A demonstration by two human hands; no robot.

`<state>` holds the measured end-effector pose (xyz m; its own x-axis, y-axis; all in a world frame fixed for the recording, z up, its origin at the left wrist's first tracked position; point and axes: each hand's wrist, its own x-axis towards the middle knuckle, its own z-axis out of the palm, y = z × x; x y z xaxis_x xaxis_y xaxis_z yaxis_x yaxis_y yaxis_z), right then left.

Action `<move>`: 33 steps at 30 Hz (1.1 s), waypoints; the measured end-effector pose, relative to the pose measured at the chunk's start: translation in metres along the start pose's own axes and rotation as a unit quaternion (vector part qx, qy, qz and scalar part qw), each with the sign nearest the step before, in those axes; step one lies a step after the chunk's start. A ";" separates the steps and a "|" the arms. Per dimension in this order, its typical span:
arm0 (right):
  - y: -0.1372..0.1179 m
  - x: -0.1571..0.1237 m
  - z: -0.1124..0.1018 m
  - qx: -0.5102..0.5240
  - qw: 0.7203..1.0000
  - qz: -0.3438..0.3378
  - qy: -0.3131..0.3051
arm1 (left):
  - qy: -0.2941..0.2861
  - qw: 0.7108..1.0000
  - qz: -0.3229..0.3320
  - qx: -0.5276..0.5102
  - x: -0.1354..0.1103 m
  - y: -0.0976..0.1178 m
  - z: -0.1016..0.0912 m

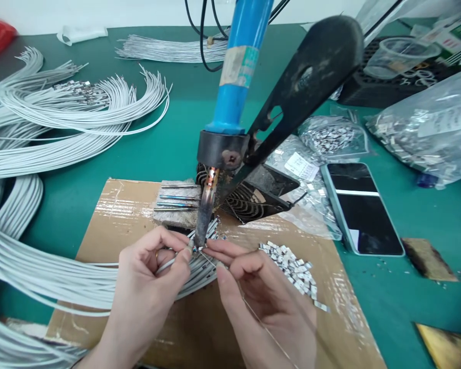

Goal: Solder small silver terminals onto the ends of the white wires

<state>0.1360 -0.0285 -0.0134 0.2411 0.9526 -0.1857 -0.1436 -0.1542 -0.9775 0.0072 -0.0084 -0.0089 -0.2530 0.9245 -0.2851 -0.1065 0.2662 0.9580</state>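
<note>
Thumb and fingers of my left hand (151,282) pinch the end of a white cable just left of a soldering iron's tip. My right hand (269,302) pinches a thin solder wire (265,330), which trails down toward the bottom edge. Both hands' fingertips meet at the tip of the blue-handled soldering iron (230,97), which points downward in a black metal holder (303,77). Whatever small part sits at the tip is mostly covered by fingers. Under the hands runs a bundle of white cables (80,279). Small white-and-metal pieces (292,269) lie piled right of my right hand.
A cardboard sheet (119,215) covers the green table (184,118). Behind the iron's tip stand a small black fan (249,197) and a grey block (179,205). To the right are a phone (363,210) and bags of parts (330,136). More cable bundles (80,113) lie left.
</note>
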 end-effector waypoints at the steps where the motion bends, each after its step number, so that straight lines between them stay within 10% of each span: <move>1: 0.000 0.000 0.000 -0.001 1.000 0.001 0.001 | -0.001 1.000 0.000 0.002 0.000 0.001 0.000; 33: -0.005 0.000 0.000 0.011 1.000 -0.008 -0.009 | 0.010 1.000 0.009 0.012 0.000 0.011 0.002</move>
<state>0.1371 -0.0275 -0.0090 0.2261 0.9596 -0.1677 -0.1604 -0.1332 -0.9780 0.0077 -0.0053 0.0023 -0.2745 0.9234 -0.2683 -0.0797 0.2562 0.9633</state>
